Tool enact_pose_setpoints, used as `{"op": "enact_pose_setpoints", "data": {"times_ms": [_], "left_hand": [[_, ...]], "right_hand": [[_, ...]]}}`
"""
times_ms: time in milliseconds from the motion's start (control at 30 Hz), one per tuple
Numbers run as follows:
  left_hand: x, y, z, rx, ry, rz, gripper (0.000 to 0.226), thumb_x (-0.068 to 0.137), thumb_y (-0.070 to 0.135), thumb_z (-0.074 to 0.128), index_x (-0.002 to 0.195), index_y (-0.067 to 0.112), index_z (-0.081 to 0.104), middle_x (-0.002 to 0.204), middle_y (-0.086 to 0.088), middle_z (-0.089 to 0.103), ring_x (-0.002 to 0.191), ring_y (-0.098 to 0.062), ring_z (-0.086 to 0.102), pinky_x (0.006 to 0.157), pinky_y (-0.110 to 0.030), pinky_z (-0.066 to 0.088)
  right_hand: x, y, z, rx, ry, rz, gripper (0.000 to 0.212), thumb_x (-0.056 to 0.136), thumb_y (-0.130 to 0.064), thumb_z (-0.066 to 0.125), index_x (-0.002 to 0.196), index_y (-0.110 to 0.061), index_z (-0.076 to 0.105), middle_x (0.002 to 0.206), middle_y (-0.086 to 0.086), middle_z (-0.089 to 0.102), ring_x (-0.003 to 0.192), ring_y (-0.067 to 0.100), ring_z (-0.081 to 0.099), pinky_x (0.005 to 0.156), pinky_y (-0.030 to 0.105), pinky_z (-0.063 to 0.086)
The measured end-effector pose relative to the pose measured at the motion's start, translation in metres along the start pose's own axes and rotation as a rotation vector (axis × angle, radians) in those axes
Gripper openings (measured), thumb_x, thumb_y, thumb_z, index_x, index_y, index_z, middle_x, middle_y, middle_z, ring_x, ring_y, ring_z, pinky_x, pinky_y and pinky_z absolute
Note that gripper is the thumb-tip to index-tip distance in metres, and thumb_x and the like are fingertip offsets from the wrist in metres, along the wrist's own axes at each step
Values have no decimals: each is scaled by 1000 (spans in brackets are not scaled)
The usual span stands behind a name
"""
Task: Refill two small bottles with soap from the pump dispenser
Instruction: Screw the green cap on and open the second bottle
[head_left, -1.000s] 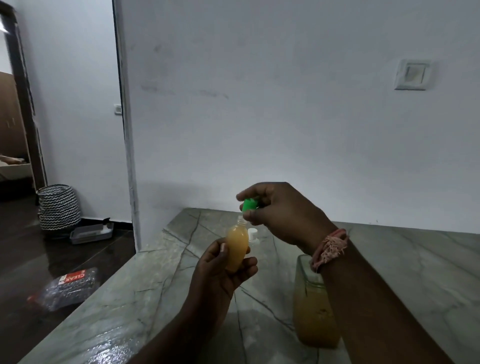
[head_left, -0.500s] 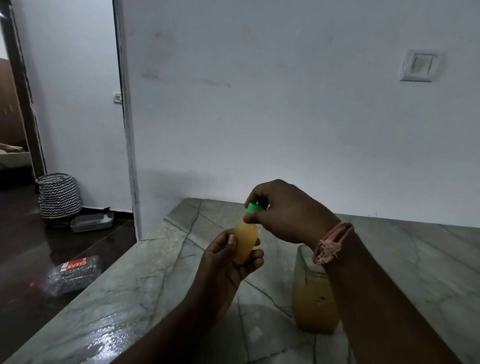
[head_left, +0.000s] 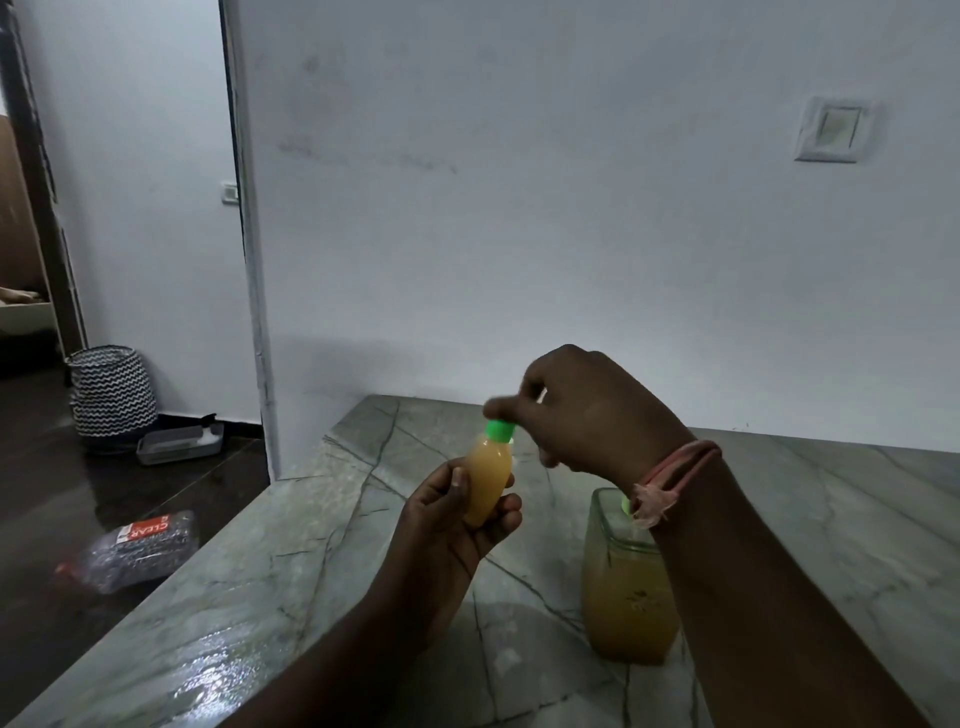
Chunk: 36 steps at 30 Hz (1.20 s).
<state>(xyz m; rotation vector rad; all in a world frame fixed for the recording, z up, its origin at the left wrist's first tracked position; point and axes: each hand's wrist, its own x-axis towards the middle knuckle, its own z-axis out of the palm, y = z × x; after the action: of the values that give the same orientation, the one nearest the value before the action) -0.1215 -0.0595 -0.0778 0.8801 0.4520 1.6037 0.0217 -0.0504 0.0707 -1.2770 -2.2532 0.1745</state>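
Note:
My left hand (head_left: 447, 525) grips a small bottle (head_left: 485, 480) full of orange-yellow soap, held upright above the marble counter (head_left: 291, 571). A green cap (head_left: 500, 430) sits on its neck, and the thumb and forefinger of my right hand (head_left: 592, 410) pinch that cap from above. A large clear container (head_left: 626, 592), about half full of the same orange liquid, stands on the counter to the right, partly hidden behind my right wrist. Something green shows at its top. A second small bottle is not visible.
A white wall with a switch plate (head_left: 831, 130) runs behind the counter. Left of the counter's edge is dark floor with a plastic-wrapped pack (head_left: 135, 551), a zigzag-patterned basket (head_left: 111, 395) and a grey tray (head_left: 179, 441).
My right hand brought the green cap down from above the open neck onto the bottle. The small white item seen behind the bottle a second ago is now hidden.

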Motion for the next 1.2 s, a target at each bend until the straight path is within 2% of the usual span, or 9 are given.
{"op": "enact_pose_setpoints", "data": {"times_ms": [67,167,300,600,800,933,1000,1100,1200], "left_hand": [[1,1,0,-21,7,1,44,91,25,57,127,0,54,110,-23,64,87,-30,67,77,-37,58],[0,1,1,-40,5,-10,36,97,23,56,126,0,55,107,-23,65,84,-29,66,75,-36,59],[0,1,1,-22,-4,-22,34,96,20,49,122,-1,57,104,-23,65,77,-26,65,69,-33,58],[0,5,4,225,109,124,37,76,13,72,113,16,71,117,-13,69,101,-32,72,77,-33,60],[-6,7,5,492,111,269,43,70,23,82,111,32,75,112,2,75,103,-21,71,87,-40,60],[-8,3,11,638,131,365,43,72,25,82,111,39,72,107,10,77,101,-11,71,86,-32,57],[-7,1,10,643,157,384,44,72,21,83,113,32,73,108,11,76,102,-9,70,86,-31,57],[-5,-2,8,631,197,382,43,73,16,83,112,32,73,106,15,76,101,-7,70,84,-27,56],[-2,-2,7,648,217,359,42,75,24,82,113,40,69,109,14,74,101,-6,69,84,-27,58]], "right_hand": [[3,5,1,2,46,7,38,85,-57,63,86,-20,70,74,-1,71,65,12,66,62,31,53],[1,4,6,82,-130,-86,33,91,-29,67,123,-36,61,111,-12,64,89,5,62,73,22,48],[2,2,11,4,-129,-102,34,90,-1,56,107,-28,70,94,-12,69,82,-2,63,71,18,49],[7,-11,25,-349,-49,56,21,98,-22,43,102,-28,63,108,1,66,82,17,57,62,27,38],[23,-28,3,-655,-400,35,46,102,-17,41,141,-40,46,132,1,54,104,20,55,76,26,38],[40,-12,14,-829,-662,84,46,104,-21,34,151,-22,34,152,2,37,135,20,40,105,25,30],[39,-8,13,-760,-592,148,39,104,-27,37,140,-18,48,140,5,49,122,22,52,100,27,39],[33,-21,0,-425,-398,169,41,102,-40,46,71,-15,57,73,1,56,59,11,52,58,19,41],[40,-19,2,-13,-344,310,40,95,-32,62,67,-5,54,56,8,53,37,17,47,43,21,43]]}}
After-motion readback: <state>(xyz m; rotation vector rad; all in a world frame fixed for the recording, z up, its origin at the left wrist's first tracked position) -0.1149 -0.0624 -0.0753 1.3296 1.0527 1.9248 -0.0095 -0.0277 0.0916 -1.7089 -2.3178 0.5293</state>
